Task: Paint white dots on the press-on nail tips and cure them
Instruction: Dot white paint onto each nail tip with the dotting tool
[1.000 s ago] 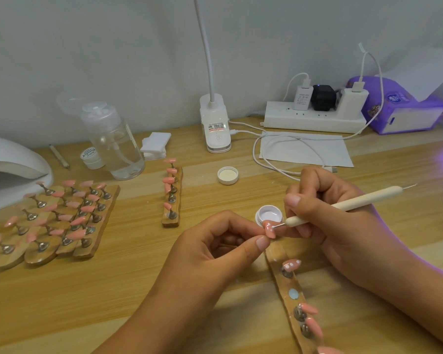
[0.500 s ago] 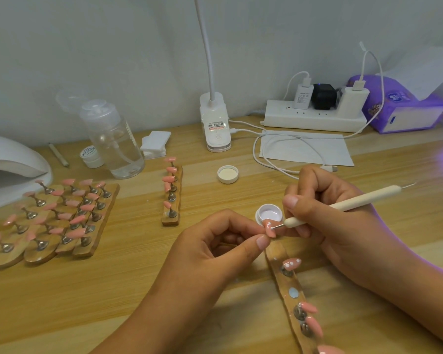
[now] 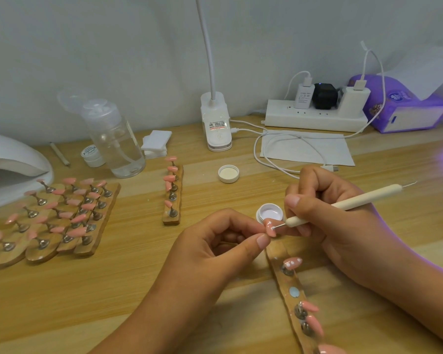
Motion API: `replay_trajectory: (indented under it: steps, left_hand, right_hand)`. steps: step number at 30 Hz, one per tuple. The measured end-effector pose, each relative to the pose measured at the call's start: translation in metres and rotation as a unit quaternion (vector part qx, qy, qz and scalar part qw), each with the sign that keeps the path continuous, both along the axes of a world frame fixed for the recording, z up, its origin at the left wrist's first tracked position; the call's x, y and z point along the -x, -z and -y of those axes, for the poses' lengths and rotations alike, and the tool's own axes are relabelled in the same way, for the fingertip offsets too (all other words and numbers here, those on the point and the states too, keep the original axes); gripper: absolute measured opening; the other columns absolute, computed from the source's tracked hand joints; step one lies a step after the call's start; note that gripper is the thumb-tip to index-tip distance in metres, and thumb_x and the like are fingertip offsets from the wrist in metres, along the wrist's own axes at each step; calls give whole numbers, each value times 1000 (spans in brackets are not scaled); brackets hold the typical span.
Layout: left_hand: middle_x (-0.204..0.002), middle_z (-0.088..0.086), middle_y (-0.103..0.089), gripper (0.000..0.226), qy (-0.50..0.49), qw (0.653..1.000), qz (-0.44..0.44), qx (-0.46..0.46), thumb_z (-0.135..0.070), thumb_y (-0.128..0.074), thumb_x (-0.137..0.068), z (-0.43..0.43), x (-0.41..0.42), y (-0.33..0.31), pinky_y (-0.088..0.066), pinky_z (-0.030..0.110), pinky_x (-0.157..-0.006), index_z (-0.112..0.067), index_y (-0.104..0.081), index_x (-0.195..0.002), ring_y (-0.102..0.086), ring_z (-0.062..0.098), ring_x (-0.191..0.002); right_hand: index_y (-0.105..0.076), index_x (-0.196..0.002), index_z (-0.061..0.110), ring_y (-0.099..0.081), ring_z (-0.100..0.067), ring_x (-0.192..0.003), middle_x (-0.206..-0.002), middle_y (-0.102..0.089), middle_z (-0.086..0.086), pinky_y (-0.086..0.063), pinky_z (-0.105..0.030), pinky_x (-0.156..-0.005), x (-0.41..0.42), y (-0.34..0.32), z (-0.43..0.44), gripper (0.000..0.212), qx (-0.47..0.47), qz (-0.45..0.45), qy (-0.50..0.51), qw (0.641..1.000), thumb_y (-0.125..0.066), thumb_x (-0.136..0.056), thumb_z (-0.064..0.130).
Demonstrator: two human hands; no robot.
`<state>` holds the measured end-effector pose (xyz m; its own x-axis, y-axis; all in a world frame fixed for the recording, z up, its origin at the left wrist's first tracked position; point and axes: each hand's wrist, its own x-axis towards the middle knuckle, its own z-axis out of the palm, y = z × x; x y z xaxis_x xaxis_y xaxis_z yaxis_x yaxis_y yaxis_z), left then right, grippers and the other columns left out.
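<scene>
Almost nothing moved: fingers (image 3: 262, 240) of the left hand (image 3: 215, 242) still pinch the pink nail tip (image 3: 271, 226), the right hand (image 3: 340, 226) grips the dotting tool (image 3: 343, 204), dotting continues.

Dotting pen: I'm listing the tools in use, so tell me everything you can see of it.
The dotting pen is a slim cream-white stick, matte like plastic, with a thin metal needle at each end. The right hand grips it near the front, rear end slanting up to the right. Its front needle touches the pink nail tip that the left hand pinches.
</scene>
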<state>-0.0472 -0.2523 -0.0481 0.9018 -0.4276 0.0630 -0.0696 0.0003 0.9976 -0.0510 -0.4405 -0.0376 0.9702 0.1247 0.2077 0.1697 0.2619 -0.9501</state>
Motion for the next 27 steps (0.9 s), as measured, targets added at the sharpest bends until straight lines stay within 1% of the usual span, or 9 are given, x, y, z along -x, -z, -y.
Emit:
replay_trajectory:
  steps: [2, 5, 9, 11, 15, 19, 23, 27]
  left_hand:
    - [-74, -6, -68, 18, 1, 1000, 3, 0, -38, -75, -70, 0, 0, 0, -45, 12, -62, -25, -74, -81, -58, 1, -69]
    - [-74, -6, -69, 18, 3, 1000, 2, 0, -39, -75, -69, 0, 0, 0, -45, 11, -62, -26, -74, -81, -59, 1, -69]
    - [-72, -7, -68, 7, 0, 1000, 1, -1, -29, -76, -73, 1, 0, -1, -44, 11, -61, -26, -74, -79, -58, 1, -67]
    - [-72, -7, -68, 6, 0, 1000, 0, 2, -28, -74, -73, 1, 0, -1, -44, 11, -60, -25, -74, -78, -58, 1, -67]
    - [-72, -7, -68, 10, 1, 1000, 6, -1, -31, -77, -73, 0, 0, -1, -45, 11, -61, -26, -74, -80, -58, 0, -68]
    - [-73, -7, -68, 17, 3, 1000, 10, -2, -39, -75, -70, 0, 0, 0, -45, 12, -62, -26, -74, -81, -58, 0, -69]
    - [-72, -7, -67, 8, 1, 1000, 4, 1, -28, -75, -73, 1, 0, -1, -45, 12, -61, -24, -74, -80, -58, 1, -67]
    - [-72, -6, -67, 7, 2, 1000, 4, 3, -26, -73, -73, 1, 1, -2, -45, 12, -61, -24, -74, -80, -57, 2, -68]
  right_hand:
    - [-52, -59, 22, -51, -6, -53, -58, -51, 0, -52, -19, -59, 0, 1, 0, 22, -4, -3, 3, 1000, -70, -72, 22]
    - [-53, -60, 23, -52, -4, -53, -59, -52, 0, -52, -20, -60, 0, 2, 0, 22, -1, 2, 0, 1000, -70, -73, 23]
    - [-53, -60, 23, -53, -4, -53, -58, -52, 1, -51, -19, -59, -1, 2, 0, 22, 2, 8, -3, 1000, -69, -74, 23]
    - [-53, -60, 23, -53, -5, -53, -58, -53, 1, -51, -18, -58, -1, 2, 0, 22, 4, 12, -4, 1000, -69, -75, 22]
    - [-53, -60, 23, -50, -7, -53, -57, -53, 2, -49, -16, -57, -1, 3, 1, 21, 9, 13, -1, 1000, -69, -74, 22]
    - [-52, -60, 23, -47, -7, -53, -58, -51, 1, -50, -20, -58, -2, 4, 2, 21, 20, 7, 6, 1000, -68, -73, 23]
    - [-52, -60, 23, -47, -7, -54, -59, -52, 1, -51, -20, -59, -2, 5, 2, 21, 10, 5, 4, 1000, -68, -74, 23]
    - [-52, -60, 23, -48, -7, -54, -60, -52, 2, -51, -21, -59, -2, 4, 1, 21, 11, 0, 4, 1000, -69, -73, 24]
